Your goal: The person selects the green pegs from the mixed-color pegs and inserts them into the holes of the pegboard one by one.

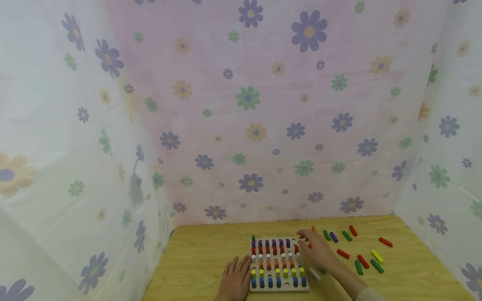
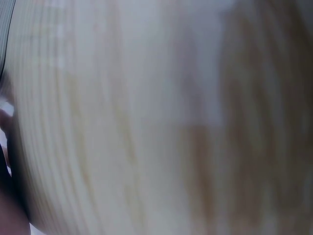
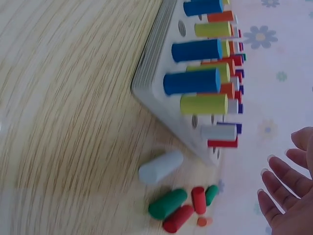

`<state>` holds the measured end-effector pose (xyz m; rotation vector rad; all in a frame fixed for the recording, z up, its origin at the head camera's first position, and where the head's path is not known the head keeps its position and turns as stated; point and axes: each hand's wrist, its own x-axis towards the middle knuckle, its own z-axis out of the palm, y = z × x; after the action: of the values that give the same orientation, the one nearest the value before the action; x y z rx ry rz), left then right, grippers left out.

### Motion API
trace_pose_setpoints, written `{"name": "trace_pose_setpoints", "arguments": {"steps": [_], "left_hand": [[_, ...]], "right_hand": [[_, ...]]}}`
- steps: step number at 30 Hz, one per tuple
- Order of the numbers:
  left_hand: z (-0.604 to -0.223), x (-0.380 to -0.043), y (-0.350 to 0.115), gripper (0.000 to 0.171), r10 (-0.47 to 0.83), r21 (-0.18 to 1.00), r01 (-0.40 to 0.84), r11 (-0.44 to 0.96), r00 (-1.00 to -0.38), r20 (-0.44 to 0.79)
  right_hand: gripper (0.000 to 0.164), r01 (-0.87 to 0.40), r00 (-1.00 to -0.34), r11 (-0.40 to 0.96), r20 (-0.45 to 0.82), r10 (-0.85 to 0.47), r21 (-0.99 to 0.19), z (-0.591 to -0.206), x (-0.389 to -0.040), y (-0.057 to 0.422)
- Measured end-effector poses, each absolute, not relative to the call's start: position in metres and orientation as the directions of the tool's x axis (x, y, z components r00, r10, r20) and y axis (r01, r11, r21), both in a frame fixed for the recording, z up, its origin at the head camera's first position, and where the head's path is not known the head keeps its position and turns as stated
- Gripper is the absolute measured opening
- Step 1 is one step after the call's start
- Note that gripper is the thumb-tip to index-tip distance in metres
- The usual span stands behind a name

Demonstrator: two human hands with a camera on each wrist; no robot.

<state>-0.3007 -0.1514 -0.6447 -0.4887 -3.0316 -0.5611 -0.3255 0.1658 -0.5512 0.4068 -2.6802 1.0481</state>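
Currently, the pegboard (image 1: 278, 290) is set on the wooden table (image 1: 196, 259), between two hands. Along its left edge, the left hand (image 1: 235, 278) is laid with fingers extended; whether the edge is touched cannot be told. Over the far right corner, the right hand (image 1: 319, 251) is held, its fingers released, parted and slightly bent. Rows are filled with blue pegs (image 1: 270, 283) at the near side, then yellow, orange, white, red and purple; an open hole is seen among the blue. Just beside the right edge, a loose white peg (image 1: 314, 274) is seen lying, and more loose pegs (image 1: 377, 266) are scattered farther right.
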Motion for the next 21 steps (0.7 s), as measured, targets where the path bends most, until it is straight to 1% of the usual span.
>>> {"name": "trace_pose_setpoints", "arguments": {"steps": [2, 8, 14, 18, 21], "left_hand": [[-0.644, -0.3, -0.152, 0.059, 0.303, 0.352, 0.311, 0.883, -0.95, 0.079], [-0.647, -0.302, -0.152, 0.06, 0.305, 0.319, 0.322, 0.891, -0.947, 0.105], [-0.645, -0.302, -0.151, 0.058, 0.301, 0.347, 0.314, 0.884, -0.949, 0.092], [-0.645, -0.301, -0.15, 0.059, 0.283, 0.361, 0.29, 0.886, -0.956, 0.075], [-0.647, -0.301, -0.149, 0.058, 0.281, 0.353, 0.293, 0.889, -0.956, 0.086]], "right_hand": [[0.026, -0.336, -0.933, 0.713, 0.321, -0.163, -0.615, -0.55, -0.324, 0.172], [0.027, -0.324, -0.938, 0.714, 0.308, -0.158, -0.621, -0.548, -0.321, 0.192], [0.031, -0.32, -0.937, 0.738, 0.314, -0.154, -0.593, -0.554, -0.326, 0.215], [0.032, -0.311, -0.941, 0.728, 0.305, -0.145, -0.611, -0.557, -0.325, 0.23], [0.031, -0.317, -0.938, 0.72, 0.318, -0.14, -0.618, -0.559, -0.324, 0.241]]}}
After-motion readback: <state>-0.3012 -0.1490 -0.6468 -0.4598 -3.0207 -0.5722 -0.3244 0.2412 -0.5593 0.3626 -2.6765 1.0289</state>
